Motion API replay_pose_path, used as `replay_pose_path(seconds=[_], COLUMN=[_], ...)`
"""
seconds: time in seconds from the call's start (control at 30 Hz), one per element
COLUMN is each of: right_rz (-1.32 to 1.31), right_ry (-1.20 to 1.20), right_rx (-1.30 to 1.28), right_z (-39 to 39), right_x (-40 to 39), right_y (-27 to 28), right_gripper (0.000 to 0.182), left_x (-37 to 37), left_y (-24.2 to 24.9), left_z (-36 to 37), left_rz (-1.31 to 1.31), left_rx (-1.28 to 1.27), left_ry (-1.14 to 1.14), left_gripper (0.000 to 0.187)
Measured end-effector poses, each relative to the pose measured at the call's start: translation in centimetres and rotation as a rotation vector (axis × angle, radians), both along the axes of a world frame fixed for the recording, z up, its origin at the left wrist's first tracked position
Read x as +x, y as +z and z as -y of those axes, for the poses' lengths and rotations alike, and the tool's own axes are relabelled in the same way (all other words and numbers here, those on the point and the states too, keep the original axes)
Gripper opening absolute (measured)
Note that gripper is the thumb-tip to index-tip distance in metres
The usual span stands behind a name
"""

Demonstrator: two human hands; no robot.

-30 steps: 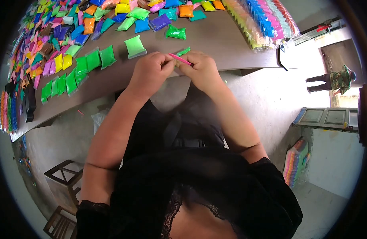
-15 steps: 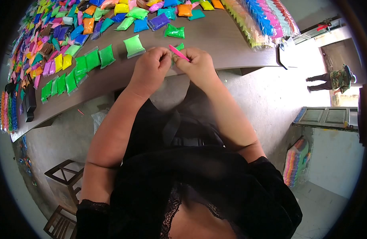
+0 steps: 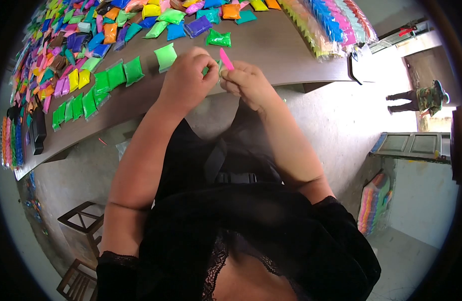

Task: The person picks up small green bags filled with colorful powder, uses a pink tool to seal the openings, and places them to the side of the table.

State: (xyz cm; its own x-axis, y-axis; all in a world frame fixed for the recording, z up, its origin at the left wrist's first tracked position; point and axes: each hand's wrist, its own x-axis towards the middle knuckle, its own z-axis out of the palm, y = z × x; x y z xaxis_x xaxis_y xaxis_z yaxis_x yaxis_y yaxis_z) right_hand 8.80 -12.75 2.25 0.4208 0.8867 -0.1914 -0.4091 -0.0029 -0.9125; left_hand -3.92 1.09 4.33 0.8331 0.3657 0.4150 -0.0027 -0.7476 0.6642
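Both my hands are up close together over the near edge of the table. My right hand (image 3: 245,82) is closed on a small pink plastic blade (image 3: 226,59), its tapered end pointing up. Fingers curled into a pinch, my left hand (image 3: 187,78) grips the edge of a small green packet (image 3: 219,67), which is mostly hidden between the two hands. Just beyond my left hand lies a light green packet (image 3: 165,57). A darker green packet (image 3: 219,38) rests past the fingertips.
Rows of green packets (image 3: 110,78) lie on the table (image 3: 271,45) to the left, near a heap of many-coloured packets (image 3: 90,35). Bagged coloured strips (image 3: 326,25) sit at the right end. A person (image 3: 429,99) stands near the doorway. Wooden chairs (image 3: 83,218) are at lower left.
The pink blade has swung from slanting left to nearly upright. My right hand has turned and dropped slightly, and the left hand has shifted a little at the packet.
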Motion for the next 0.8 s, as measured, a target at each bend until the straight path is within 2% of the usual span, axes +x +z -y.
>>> replay_pose_path(seconds=[0.07, 0.1, 0.17, 0.3, 0.37, 0.4, 0.47, 0.6, 0.67, 0.8], right_rz=[-0.070, -0.074, -0.035, 0.111, 0.460, 0.453, 0.902, 0.934, 1.275, 1.248], right_ry=[0.048, 0.043, -0.071, -0.119, -0.185, -0.198, -0.373, -0.411, -0.301, -0.301], right_rx=[-0.010, -0.012, -0.131, -0.279, -0.520, -0.525, -0.505, -0.471, -0.516, -0.482], right_z=[0.3, 0.5, 0.9, 2.7, 3.6, 4.2, 5.1, 5.9, 6.1, 5.4], right_x=[0.4, 0.2, -0.1, 0.3, 0.1, 0.0, 0.0, 0.0, -0.1, -0.5], right_y=[-0.4, -0.3, 0.2, -0.8, 0.0, -0.1, -0.2, 0.0, 0.2, 0.5], right_gripper=[0.013, 0.013, 0.017, 0.019, 0.023, 0.023, 0.026, 0.024, 0.018, 0.015], left_x=[1.1, 1.6, 2.4, 3.8, 4.3, 4.5, 4.5, 4.5, 4.5, 4.4], left_y=[-1.1, -1.6, -2.6, -4.4, -5.1, -5.2, -5.3, -5.2, -5.1, -5.0], left_z=[-0.5, -0.7, -0.8, 0.0, 0.3, 0.4, 0.6, 0.8, 1.0, 1.3], left_rz=[0.201, 0.197, 0.132, 0.011, 0.070, 0.067, 0.141, 0.108, 0.133, 0.103], left_rx=[0.198, 0.194, -0.032, -0.089, 0.148, 0.146, 0.171, 0.152, 0.182, 0.198], left_ry=[-0.012, -0.017, -0.139, -0.252, -0.237, -0.252, -0.206, -0.203, -0.160, -0.140], left_gripper=[0.010, 0.010, 0.011, 0.010, 0.009, 0.009, 0.009, 0.010, 0.010, 0.010])
